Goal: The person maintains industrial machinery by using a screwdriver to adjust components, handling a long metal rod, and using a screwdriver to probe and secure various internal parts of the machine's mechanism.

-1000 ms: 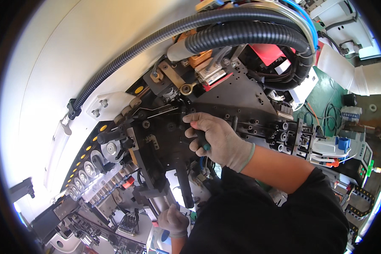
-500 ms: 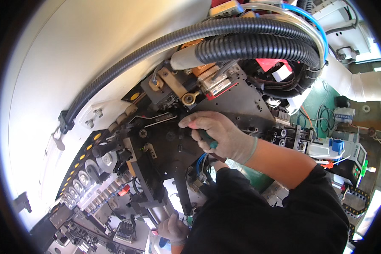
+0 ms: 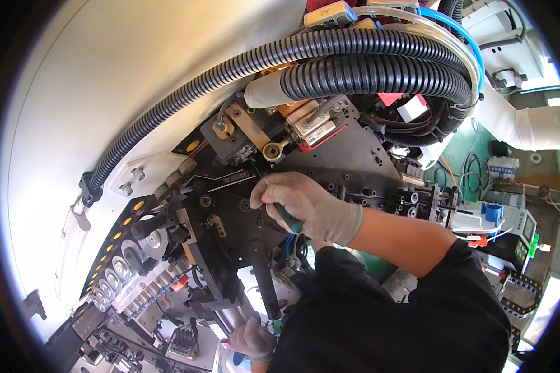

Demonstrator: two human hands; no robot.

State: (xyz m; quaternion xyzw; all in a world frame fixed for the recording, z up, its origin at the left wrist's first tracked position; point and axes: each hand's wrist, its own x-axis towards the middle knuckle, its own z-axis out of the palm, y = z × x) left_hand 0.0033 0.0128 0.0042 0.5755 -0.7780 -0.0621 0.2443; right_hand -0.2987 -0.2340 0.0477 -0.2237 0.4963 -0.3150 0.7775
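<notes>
My right hand (image 3: 308, 208), in a pale work glove, is closed around a green-handled screwdriver (image 3: 287, 217). The rounded end of the handle sticks out below the fingers. A thin dark line beyond the fingers looks like its shaft. Right beneath this hand lies a black machine plate (image 3: 249, 233) with holes and screws. Low in the view is my left hand (image 3: 253, 339), also gloved, its fingers curled beside the lower end of a shiny metal cylinder (image 3: 231, 316). What those fingers grip is hidden.
Thick black corrugated hoses (image 3: 373, 78) arch over the work area. A brass-coloured rod end (image 3: 272, 151) and a small silver cylinder block (image 3: 311, 124) sit just beyond my right hand. A white panel (image 3: 130, 81) walls off the left. Rollers (image 3: 121, 264) line the lower left.
My right hand has moved slightly left with the screwdriver, whose handle now points more steeply downward. The surrounding machine has shifted a little in view. My left hand stays in nearly the same place.
</notes>
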